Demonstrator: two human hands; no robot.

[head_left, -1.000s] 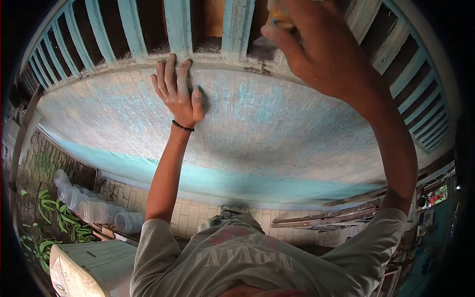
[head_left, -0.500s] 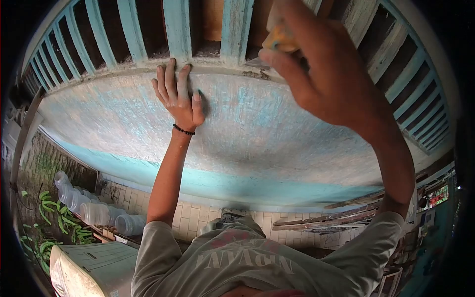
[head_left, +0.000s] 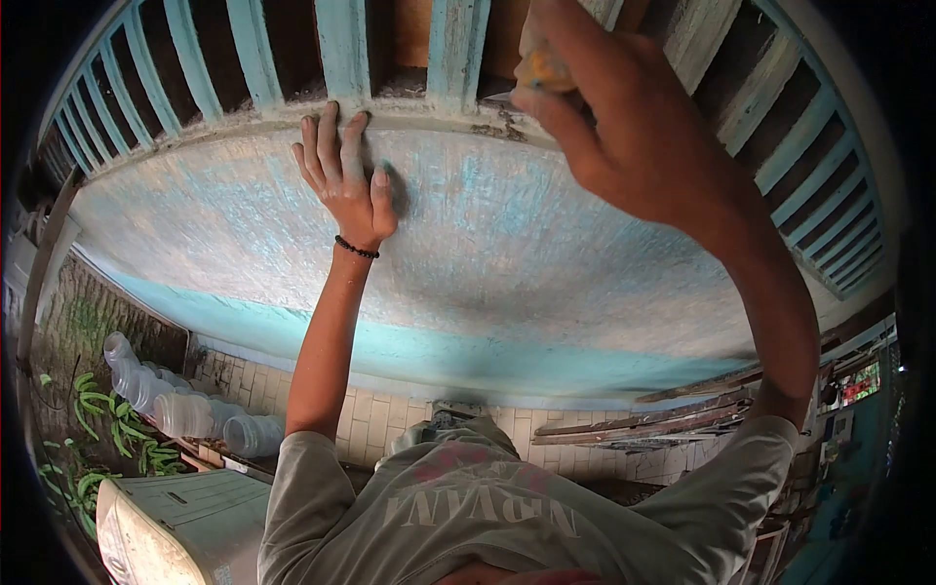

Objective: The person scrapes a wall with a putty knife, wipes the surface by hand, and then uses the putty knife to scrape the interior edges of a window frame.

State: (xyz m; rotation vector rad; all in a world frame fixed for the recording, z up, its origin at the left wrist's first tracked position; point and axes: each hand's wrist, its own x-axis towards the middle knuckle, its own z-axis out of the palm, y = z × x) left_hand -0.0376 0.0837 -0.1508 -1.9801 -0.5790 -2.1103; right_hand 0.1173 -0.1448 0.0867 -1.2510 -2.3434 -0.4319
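My left hand (head_left: pixel 346 185) lies against the worn wall (head_left: pixel 468 253), fingers apart, its fingertips reaching the ledge (head_left: pixel 409 115) under the slats. A black bead bracelet circles that wrist. Higher up on the right, my right hand (head_left: pixel 634 127) is closed around a scraper, whose yellowish, stained handle (head_left: pixel 546 70) shows between thumb and fingers. Its blade is hidden in the present view. Blue paint on the wall is patchy, with grey and whitish areas. Dark crumbs (head_left: pixel 502 127) sit on the ledge below my right hand.
Blue wooden slats (head_left: pixel 346 49) run along the top. Clear plastic containers (head_left: pixel 185 414) stand at lower left, beside green leaves (head_left: pixel 122 439) and a pale cabinet-like object (head_left: pixel 185 526). Long wooden strips (head_left: pixel 643 429) lie on the tiled floor (head_left: pixel 370 419) at lower right.
The view has shifted slightly. My right hand is a little higher relative to the ledge, and the scraper's grey blade tip, seen at the ledge before, is out of sight. My left hand stays put.
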